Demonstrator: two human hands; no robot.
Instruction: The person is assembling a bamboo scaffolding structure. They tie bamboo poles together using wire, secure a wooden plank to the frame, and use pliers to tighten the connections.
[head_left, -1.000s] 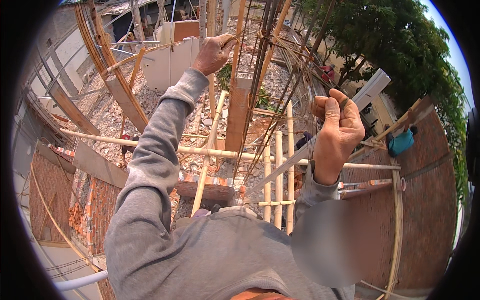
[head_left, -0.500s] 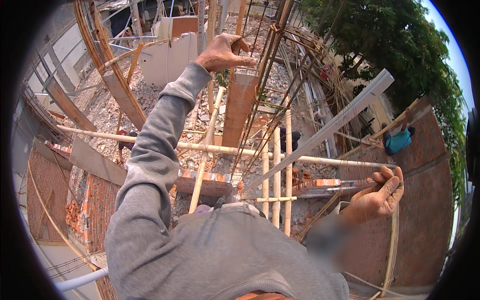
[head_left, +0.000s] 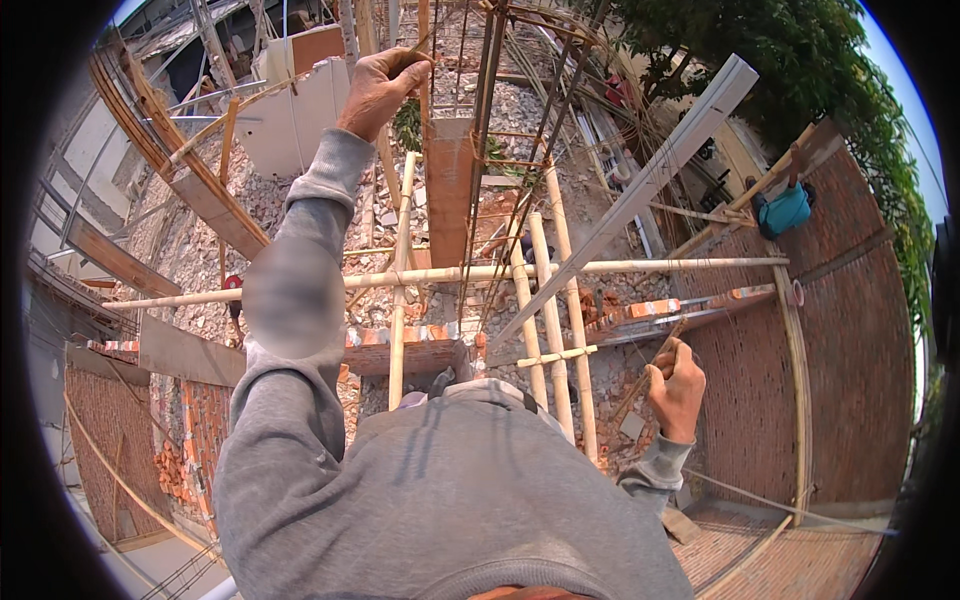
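**Bare left hand (head_left: pixel 385 92) high, bare right hand (head_left: pixel 677 390) low, both closed**

The left hand stretches up and forward in a grey cloth sleeve (head_left: pixel 325 165), its thumb and index finger pinched together. Just to its right stand the long, dark, rust-tinged steel bars (head_left: pixel 487 90), upright behind an orange-brown timber board (head_left: pixel 450 190). Whether a fine wire sits in that pinch, I cannot tell.

The right hand is lower and well apart, fingers curled in toward the thumb. A thin, rough brown strip (head_left: pixel 640 385) slants beside it; the view does not settle whether hand and strip touch.

The main hazard looks like reach: with the left arm this extended, leaning farther could upset the person's balance above the pale broken rubble (head_left: pixel 370 306). A loose pinch could let anything slender slip and drop. Bar or wire ends could snag the sleeve or scratch bare skin. The long pale-grey straight beam (head_left: pixel 650 177) slants between the 2 hands, so a quick right-hand swing inward might knock it. The crossing pale bamboo pole (head_left: pixel 620 266) could shift if leaned on, should its ties be weak.
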